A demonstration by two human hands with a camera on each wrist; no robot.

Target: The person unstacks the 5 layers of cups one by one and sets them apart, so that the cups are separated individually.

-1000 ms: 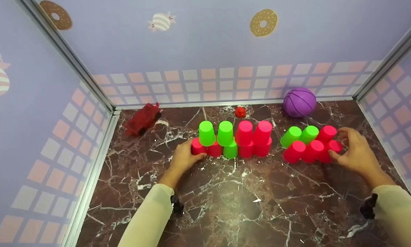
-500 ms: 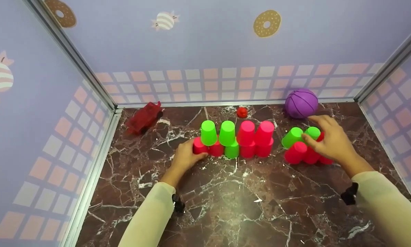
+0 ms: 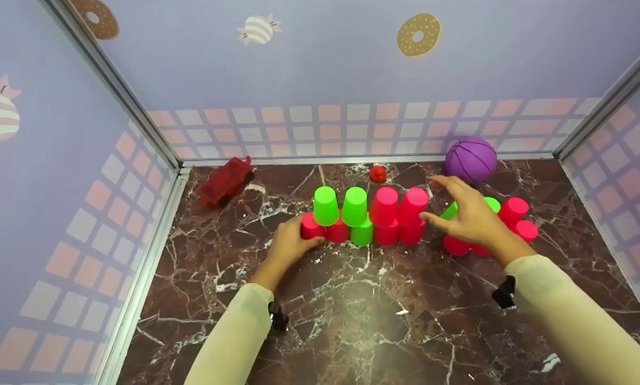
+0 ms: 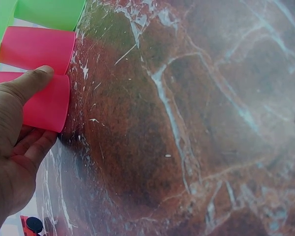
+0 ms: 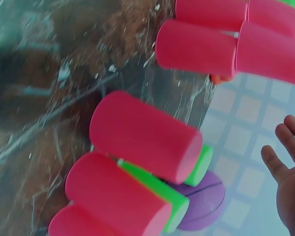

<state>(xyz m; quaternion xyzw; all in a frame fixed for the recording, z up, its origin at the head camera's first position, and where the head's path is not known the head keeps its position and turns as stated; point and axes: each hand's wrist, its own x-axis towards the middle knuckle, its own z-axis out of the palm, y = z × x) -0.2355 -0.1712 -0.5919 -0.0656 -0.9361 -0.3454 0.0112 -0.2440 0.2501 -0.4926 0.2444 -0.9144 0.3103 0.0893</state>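
Note:
Upside-down plastic cups stand in a two-tier row in the head view. The lower tier runs from a red cup (image 3: pixel 311 226) at the left end, past a green cup (image 3: pixel 361 233), to more red ones. On top are two green cups (image 3: pixel 326 206) and two red cups (image 3: pixel 386 206). My left hand (image 3: pixel 286 247) holds the leftmost lower red cup (image 4: pixel 48 101), thumb on its near side and fingers behind it. My right hand (image 3: pixel 472 216), fingers spread with nothing between them, hovers just right of the upper right-end red cup (image 3: pixel 415 204).
Right of the row, a group of red cups (image 3: pixel 514 210) and green cups (image 3: pixel 492 204) stands partly hidden by my right arm. Along the back wall are a purple ball (image 3: pixel 471 159), a small red object (image 3: pixel 377 174) and a dark red toy vehicle (image 3: pixel 226 181).
My right hand has moved left from the right-hand cup group to the right end of the two-tier row, carrying nothing. My left hand stays on its cup.

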